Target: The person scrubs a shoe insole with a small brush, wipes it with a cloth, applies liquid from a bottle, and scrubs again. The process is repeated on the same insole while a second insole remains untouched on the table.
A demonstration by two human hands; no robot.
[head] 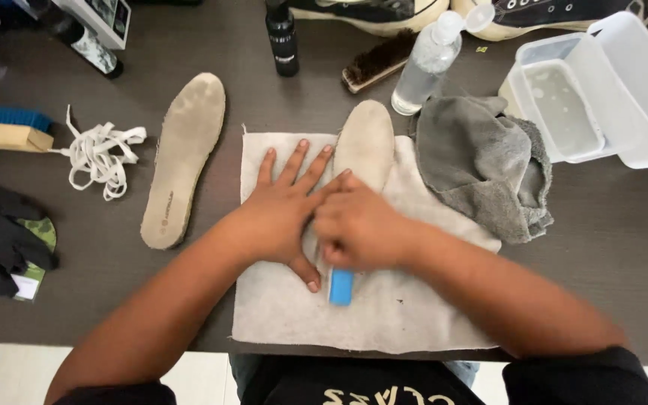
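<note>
Insole (367, 142) under my hands lies lengthwise on a pale cloth (286, 315), toe end pointing away from me. My left hand (283, 214) rests flat with its fingers (290, 166) spread, pressing down on the cloth right beside the insole and partly over its near end. My right hand (360, 229) has its fingers curled tight around a blue-handled brush (340, 286), whose handle sticks out toward me; the bristle end is hidden under the hand. A second insole (183, 161) lies on the dark worktop (609, 225) to the left, apart from the cloth, with white laces (99, 156) beyond it. A grey rag (485, 165) touches the cloth's right edge, a clear squeeze bottle (427, 64) standing just behind it.
</note>
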